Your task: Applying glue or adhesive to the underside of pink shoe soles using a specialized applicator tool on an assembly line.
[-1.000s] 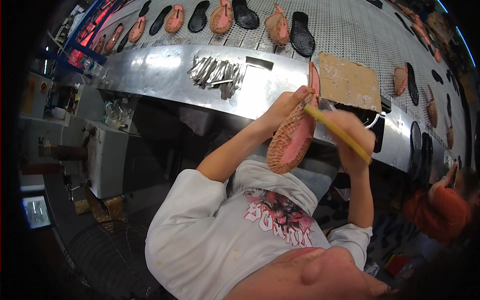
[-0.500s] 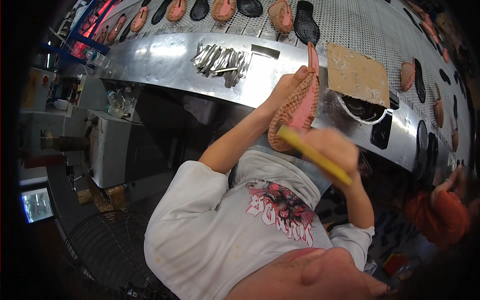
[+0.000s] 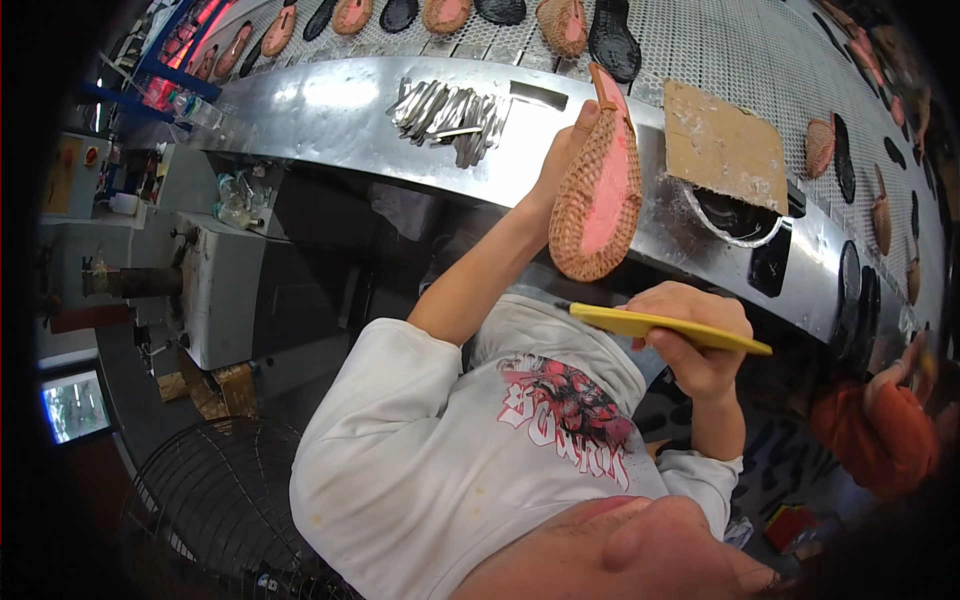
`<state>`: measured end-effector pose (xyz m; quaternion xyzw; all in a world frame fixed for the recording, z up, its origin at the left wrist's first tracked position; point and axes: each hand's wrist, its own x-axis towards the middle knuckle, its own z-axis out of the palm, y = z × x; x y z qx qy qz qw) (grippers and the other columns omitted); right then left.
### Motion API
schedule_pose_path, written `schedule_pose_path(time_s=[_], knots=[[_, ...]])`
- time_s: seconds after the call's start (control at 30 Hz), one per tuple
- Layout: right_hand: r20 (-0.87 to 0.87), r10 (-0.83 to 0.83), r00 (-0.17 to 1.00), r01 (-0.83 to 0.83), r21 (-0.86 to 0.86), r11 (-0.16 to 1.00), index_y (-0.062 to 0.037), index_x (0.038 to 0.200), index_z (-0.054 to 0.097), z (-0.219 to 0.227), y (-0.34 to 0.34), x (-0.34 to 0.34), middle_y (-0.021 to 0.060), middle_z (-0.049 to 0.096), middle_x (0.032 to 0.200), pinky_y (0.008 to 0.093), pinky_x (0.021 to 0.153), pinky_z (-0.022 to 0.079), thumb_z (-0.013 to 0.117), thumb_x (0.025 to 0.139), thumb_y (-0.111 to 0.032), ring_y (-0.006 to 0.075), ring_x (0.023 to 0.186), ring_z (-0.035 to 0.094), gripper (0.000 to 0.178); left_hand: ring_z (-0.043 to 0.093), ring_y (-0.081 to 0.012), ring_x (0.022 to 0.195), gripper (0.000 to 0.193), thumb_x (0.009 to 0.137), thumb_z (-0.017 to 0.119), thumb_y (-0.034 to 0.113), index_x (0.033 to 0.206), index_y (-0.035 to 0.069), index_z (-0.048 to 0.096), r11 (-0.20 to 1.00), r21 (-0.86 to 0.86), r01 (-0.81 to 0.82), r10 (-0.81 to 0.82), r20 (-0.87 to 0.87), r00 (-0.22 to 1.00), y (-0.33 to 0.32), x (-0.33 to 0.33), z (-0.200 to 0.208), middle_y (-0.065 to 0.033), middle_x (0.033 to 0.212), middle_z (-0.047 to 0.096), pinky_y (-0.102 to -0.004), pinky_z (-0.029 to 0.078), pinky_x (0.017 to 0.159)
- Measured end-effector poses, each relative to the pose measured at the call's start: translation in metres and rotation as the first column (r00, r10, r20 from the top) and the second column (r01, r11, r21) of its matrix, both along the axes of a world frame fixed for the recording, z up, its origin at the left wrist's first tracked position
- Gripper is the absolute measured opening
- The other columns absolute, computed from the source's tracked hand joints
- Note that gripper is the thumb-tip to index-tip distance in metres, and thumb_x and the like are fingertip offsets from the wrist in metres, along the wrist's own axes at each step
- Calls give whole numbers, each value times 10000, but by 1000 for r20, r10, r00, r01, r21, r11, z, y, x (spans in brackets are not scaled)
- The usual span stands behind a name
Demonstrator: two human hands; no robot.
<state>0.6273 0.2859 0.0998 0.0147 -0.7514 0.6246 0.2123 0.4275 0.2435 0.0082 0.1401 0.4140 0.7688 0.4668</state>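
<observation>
My left hand [image 3: 568, 150] is closed around one end of a tan woven shoe upper [image 3: 572, 222], held up over the near edge of the metal bench. Its pink underside [image 3: 610, 190] faces up, and some of my fingers are hidden behind it. In my right hand [image 3: 695, 318] is a brush with a flat yellow handle [image 3: 625, 321], gripped between thumb and fingers. The brush's small dark tip points left, below the shoe upper and apart from it.
The metal bench [image 3: 320, 120] bears a pile of metal strips [image 3: 450, 118]. A cardboard sheet [image 3: 725, 145] partly covers a round container [image 3: 735, 222]. Beyond, black soles [image 3: 614, 45] and woven uppers [image 3: 562, 28] lie on a mesh conveyor. A co-worker's orange sleeve [image 3: 865, 435] shows at right.
My right hand has drawn the brush down and right, off the shoe upper. The left hand has turned the upper so more of its pink underside shows.
</observation>
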Motion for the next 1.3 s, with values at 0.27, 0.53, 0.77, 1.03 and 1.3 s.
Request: schedule_pose_path(time_s=[0.27, 0.53, 0.77, 1.03, 1.3], knots=[[156, -394, 906, 409, -80, 909, 80, 923, 609, -22, 28, -13, 129, 626, 825, 244, 562, 481, 577, 795, 45, 155, 606, 582, 136, 592, -114, 642, 606, 855, 444, 608, 915, 16, 561, 994, 80, 67, -72, 55, 996, -3, 18, 5, -40, 752, 590, -247, 508, 582], [88, -103, 991, 101, 29, 994, 93, 900, 619, -17, 23, -7, 108, 633, 775, 244, 566, 467, 603, 805, 20, 151, 634, 584, 120, 607, -116, 667, 636, 847, 465, 600, 990, -12, 558, 979, 133, 151, -180, 238, 954, -4, 24, -16, -56, 808, 609, -244, 523, 587], [-193, -383, 903, 424, 546, 723, 35, 912, 639, -24, 46, -20, 122, 646, 802, 300, 594, 512, 638, 781, -3, 225, 682, 635, 136, 617, -149, 711, 584, 852, 520, 538, 1070, -4, 536, 976, 82, 200, -215, 275, 937, -18, 29, -23, -76, 862, 618, -264, 536, 633], [-276, -321, 906, 423, 575, 700, 31, 872, 621, -39, 12, -37, 126, 625, 800, 329, 612, 497, 610, 727, 62, 273, 686, 615, 148, 602, -150, 626, 499, 869, 506, 521, 983, 38, 562, 956, 236, 173, -281, 577, 767, -51, 8, -35, -62, 787, 615, -272, 524, 565], [7, 6, 1000, -8, 291, 957, -3, 1014, 570, -38, 0, -93, 143, 577, 934, 291, 716, 455, 505, 823, -2, 249, 797, 585, 202, 605, -218, 739, 488, 936, 382, 473, 1075, 23, 510, 927, 263, -268, 88, 542, 836, -124, -71, -60, -98, 884, 581, -327, 531, 678]])
